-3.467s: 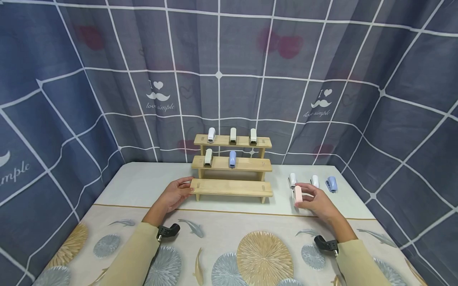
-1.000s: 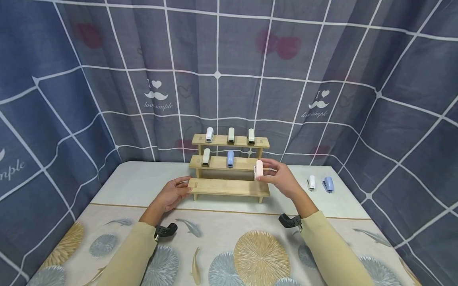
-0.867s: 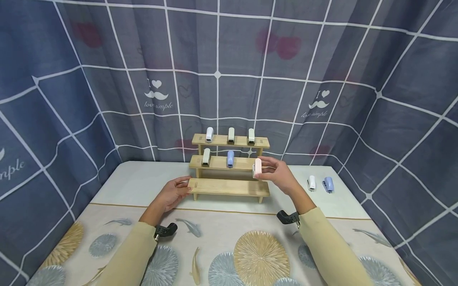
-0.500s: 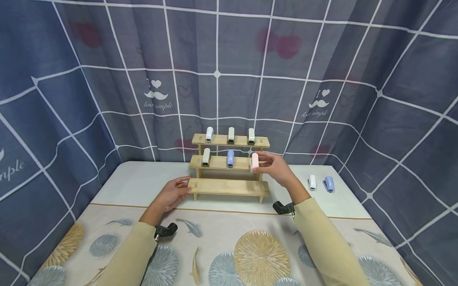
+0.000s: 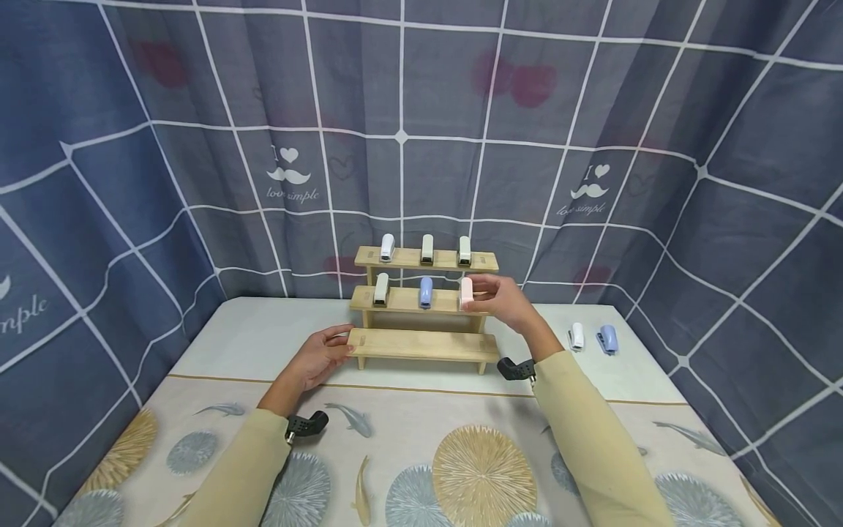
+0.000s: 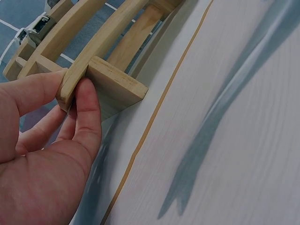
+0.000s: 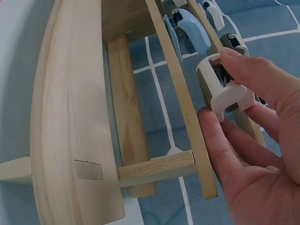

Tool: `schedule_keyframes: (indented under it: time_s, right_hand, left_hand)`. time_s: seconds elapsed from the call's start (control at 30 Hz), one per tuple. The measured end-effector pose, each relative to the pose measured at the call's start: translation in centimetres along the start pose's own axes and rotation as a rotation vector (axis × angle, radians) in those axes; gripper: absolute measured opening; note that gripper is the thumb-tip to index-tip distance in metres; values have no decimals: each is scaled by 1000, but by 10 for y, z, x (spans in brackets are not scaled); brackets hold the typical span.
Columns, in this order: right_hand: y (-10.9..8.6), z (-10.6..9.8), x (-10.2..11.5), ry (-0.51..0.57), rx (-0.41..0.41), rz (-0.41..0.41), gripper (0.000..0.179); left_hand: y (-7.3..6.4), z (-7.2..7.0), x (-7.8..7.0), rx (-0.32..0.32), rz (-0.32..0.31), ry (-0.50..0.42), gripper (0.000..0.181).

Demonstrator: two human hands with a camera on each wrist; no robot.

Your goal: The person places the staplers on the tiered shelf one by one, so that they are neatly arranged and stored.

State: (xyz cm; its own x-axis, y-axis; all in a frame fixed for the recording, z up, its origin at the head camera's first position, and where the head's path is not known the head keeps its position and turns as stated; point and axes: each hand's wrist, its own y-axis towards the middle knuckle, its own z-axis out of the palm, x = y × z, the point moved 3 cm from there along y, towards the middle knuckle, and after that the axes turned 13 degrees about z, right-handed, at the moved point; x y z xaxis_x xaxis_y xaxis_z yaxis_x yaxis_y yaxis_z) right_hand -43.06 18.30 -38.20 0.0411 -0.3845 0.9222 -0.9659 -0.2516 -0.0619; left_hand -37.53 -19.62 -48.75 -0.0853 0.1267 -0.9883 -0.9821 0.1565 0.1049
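Display stand, one: a three-tier stepped stand of pale wood [image 5: 395, 344], set on a white tabletop [image 5: 263, 329].

Left hand [image 5: 323, 356]: thumb and fingers clamped on the left end of the stand's lowest tier [image 5: 454, 345].

Right hand [image 5: 498, 298]: thumb and fingers pinching a small pale-pink and white stapler [image 5: 466, 291] at the right end of the middle tier [image 5: 403, 301]. Whether the stapler bears on the board cannot be told.

Middle tier, left to right: one small pale-green stapler with a dark base [image 5: 381, 290]; one small glossy blue stapler [image 5: 426, 292]; then the held piece.

Top tier [image 5: 448, 260], left to right: one small white stapler [image 5: 387, 247]; two further pale-green staplers [image 5: 427, 249], all apart.

Tabletop, right of the stand: one loose white stapler [image 5: 576, 336] and, near it, one loose blue stapler [image 5: 607, 339].

Surroundings: a beige cloth printed with fish and round motifs [image 5: 408, 417] in front; a dark blue curtain with white grid lines [image 5: 362, 176] behind.
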Motion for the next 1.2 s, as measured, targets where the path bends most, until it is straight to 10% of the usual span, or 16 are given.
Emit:
schedule_keyframes:
  time_s: [1.2]
  right_hand:
    - [5, 2, -5, -23, -8, 18, 68]
  left_hand:
    - [0, 0, -1, -2, -3, -8, 65]
